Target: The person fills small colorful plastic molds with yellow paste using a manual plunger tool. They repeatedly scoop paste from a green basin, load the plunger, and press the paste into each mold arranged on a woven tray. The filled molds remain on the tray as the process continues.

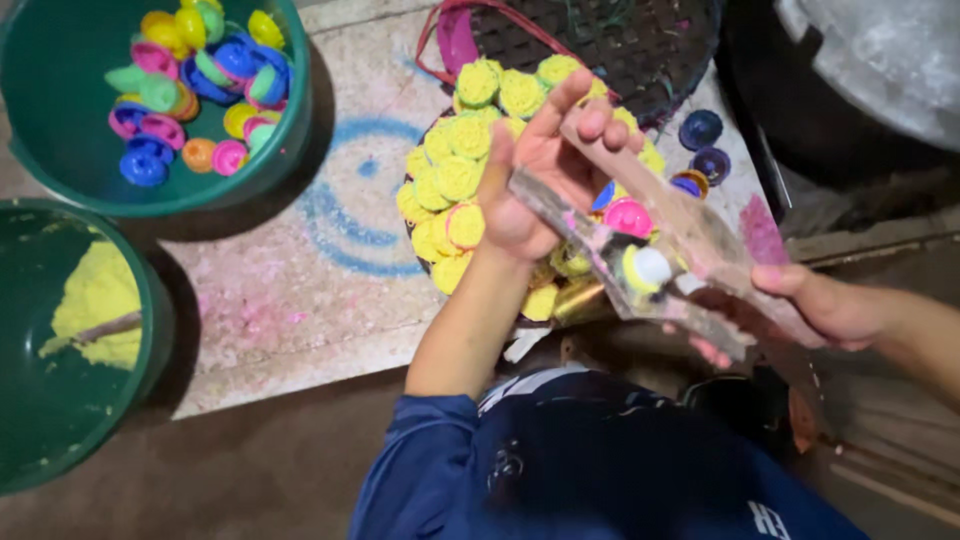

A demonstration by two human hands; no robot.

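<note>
Blue-sleeved arms reach forward from the person. Their right hand grips the lower end of a clear plastic sheet, fingers curled shut around it; a small white-and-yellow piece sits against the sheet. Their left hand rests on the sheet's upper part, fingers pressed on it. Just beyond lies a tray of yellow moulded cakes. Far left, a green tub holds coloured moulds; another green bucket holds yellow powder.

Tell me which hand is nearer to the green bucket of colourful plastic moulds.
Left. The left hand is raised over the yellow cakes, closer to the green bucket. The right hand holds the clear plastic bag farther away.
</note>
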